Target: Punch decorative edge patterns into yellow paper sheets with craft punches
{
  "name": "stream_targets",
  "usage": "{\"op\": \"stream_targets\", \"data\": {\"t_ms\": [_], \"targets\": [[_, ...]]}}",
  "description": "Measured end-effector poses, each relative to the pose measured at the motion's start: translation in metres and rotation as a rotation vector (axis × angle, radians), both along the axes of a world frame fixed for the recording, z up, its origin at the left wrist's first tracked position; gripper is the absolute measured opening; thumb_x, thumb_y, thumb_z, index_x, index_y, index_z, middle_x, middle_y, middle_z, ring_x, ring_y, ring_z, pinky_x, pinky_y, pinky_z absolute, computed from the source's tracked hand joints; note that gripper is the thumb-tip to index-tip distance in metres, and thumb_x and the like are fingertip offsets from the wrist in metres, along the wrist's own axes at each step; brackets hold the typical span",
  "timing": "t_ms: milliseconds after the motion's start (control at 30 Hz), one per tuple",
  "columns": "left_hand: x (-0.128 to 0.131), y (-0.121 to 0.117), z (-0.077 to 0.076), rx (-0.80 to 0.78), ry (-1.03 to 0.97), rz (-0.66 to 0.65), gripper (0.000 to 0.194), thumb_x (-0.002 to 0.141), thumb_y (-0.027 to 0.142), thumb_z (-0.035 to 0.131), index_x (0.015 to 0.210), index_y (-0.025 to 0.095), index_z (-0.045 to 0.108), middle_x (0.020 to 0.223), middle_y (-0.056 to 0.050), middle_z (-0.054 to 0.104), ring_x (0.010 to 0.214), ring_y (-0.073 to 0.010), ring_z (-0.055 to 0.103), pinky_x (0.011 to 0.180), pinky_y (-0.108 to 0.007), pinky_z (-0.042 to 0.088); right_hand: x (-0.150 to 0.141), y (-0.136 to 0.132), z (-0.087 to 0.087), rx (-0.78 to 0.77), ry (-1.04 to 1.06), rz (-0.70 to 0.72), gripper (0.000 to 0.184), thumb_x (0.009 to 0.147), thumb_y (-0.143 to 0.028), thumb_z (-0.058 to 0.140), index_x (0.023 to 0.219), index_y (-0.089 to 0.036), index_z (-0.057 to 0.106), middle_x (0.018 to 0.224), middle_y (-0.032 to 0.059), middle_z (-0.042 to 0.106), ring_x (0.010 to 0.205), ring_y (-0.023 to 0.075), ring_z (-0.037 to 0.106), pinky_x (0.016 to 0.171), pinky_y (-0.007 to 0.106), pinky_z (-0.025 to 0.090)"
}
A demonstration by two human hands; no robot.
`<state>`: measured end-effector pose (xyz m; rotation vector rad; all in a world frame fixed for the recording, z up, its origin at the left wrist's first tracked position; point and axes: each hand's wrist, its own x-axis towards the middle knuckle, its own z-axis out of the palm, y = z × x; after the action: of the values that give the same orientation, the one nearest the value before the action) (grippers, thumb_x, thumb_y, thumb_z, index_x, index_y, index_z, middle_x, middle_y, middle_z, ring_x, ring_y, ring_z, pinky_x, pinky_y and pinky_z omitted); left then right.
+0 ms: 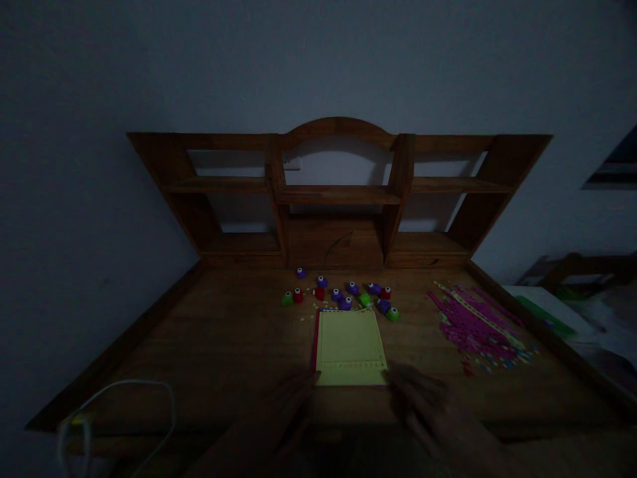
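A stack of pale yellow paper sheets [351, 338] lies flat on the wooden desk, with a strip of small marks near its lower edge and a red edge showing along its left side. My left hand [288, 398] is at the lower left corner, its fingertips at the paper. On the other side, the stretched fingers of my right hand [423, 398] reach the lower right corner. Both hands look open, though dim light blurs their fingers. Just beyond the paper are several small purple, green and red pieces with eye-like tops, such as a purple one [346, 303].
A heap of magenta paper strips [470, 322] with small coloured scraps lies at the right of the desk [223, 338]. A wooden shelf unit [338, 194] stands along the back. A white cable [134, 382] loops at the front left. Raised edges border the desk's sides.
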<state>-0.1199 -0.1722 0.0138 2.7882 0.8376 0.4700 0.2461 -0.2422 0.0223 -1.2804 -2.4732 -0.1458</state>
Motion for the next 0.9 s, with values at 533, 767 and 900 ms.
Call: {"op": "stream_targets", "data": {"t_ms": [533,767,900], "targets": [[0.043,0.1,0.0,-0.557,-0.426,0.147,0.026,0.088,0.033,0.062,0.112,0.022,0.064,0.115,-0.006,0.065,0.11,-0.0219,0.059,0.098,-0.035,0.046,-0.1,0.084,0.001,-0.301,0.721,-0.127,0.027,0.082,-0.009,0.06,0.105,-0.023,0.062,0.108,0.0069,0.064,0.106,0.0237,0.06,0.093,0.04,0.049],[0.052,0.12,-0.011,-0.431,-0.279,0.102,0.03,0.076,0.025,0.074,0.105,0.021,0.066,0.108,-0.006,0.063,0.11,-0.0244,0.053,0.097,-0.036,0.041,-0.123,0.087,-0.023,-0.425,0.815,-0.107,0.025,0.076,-0.005,0.06,0.093,-0.022,0.055,0.095,0.0032,0.061,0.094,0.0224,0.059,0.082,0.035,0.046],[0.053,0.122,-0.012,-0.416,-0.226,0.11,0.031,0.076,0.019,0.07,0.106,0.021,0.066,0.108,-0.005,0.062,0.11,-0.0241,0.051,0.097,-0.036,0.04,-0.125,0.087,-0.019,-0.516,0.842,-0.073,0.021,0.078,-0.007,0.061,0.09,-0.023,0.054,0.096,0.0016,0.062,0.094,0.0215,0.058,0.081,0.032,0.044]]}}
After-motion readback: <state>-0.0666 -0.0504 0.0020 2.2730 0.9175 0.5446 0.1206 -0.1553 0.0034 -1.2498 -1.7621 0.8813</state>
